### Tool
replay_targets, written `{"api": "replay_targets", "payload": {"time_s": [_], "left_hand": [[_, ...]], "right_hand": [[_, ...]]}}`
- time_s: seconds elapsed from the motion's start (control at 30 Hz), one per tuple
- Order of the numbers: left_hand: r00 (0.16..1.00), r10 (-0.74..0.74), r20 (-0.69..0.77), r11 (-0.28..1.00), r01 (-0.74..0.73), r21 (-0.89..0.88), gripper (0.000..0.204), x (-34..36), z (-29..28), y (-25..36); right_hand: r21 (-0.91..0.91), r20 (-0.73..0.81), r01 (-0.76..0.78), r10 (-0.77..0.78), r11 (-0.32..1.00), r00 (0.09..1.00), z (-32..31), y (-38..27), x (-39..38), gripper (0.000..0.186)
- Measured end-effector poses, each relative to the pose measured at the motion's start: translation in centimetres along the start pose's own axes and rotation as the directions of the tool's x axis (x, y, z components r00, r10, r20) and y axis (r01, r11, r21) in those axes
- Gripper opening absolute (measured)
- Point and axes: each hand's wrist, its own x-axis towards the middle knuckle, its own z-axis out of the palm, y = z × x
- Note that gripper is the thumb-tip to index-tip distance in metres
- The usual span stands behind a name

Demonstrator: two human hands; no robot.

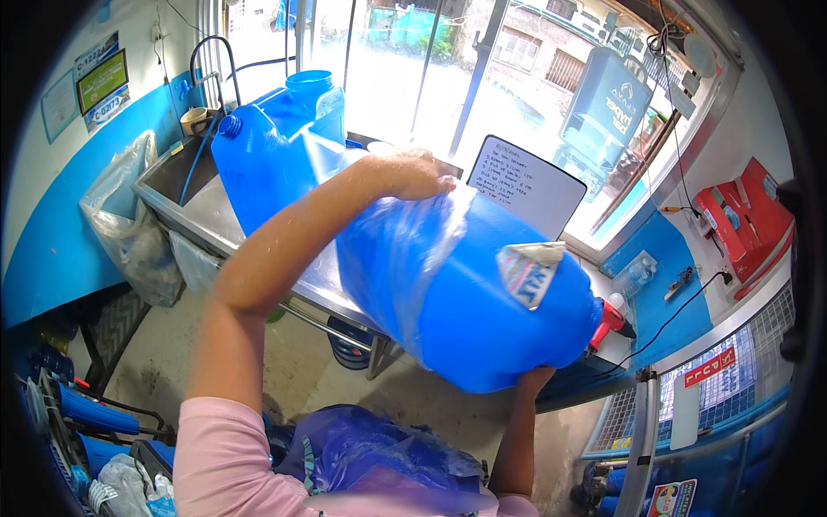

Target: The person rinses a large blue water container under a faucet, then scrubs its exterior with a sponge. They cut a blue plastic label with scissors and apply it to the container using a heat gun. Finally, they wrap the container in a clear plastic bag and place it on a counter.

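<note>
A large blue water jug [500, 297] lies tilted in front of me, raised over the edge of the steel counter. Clear plastic film, like a bag [398, 258], wraps its left part and looks crumpled and a little blurred. My left hand [412, 175] reaches over the top, its fingers closed on the film. Beneath the jug's right end, my right hand [536, 376] holds it from below; most of its fingers are hidden behind the jug. A torn white label [531, 274] is stuck on the jug's side.
Another blue container [258, 155] with a capped spout stands on the steel sink counter [194, 228]. Behind my jug leans a whiteboard [527, 185]. A red-and-black pistol-shaped tool [610, 326] lies at the right, its cord nearby. A plastic waste bag [133, 228] hangs left of the sink.
</note>
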Motion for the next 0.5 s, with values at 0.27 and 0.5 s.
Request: {"api": "replay_targets", "payload": {"time_s": [0.27, 0.5], "left_hand": [[0.960, 0.282, 0.003, 0.957, -0.281, -0.074, 0.047, 4.3, 6.4, 2.8], [0.810, 0.135, -0.571, 0.867, -0.375, -0.327, 0.036, 0.6, 4.9, 6.2]], "right_hand": [[0.024, 0.258, -0.012, 0.006, 1.000, 0.966, -0.3, 0.4, -3.8, 0.013], [-0.102, 0.229, 0.114, -0.088, 0.988, 0.969, 0.3, 2.8, -7.7, 0.040]]}}
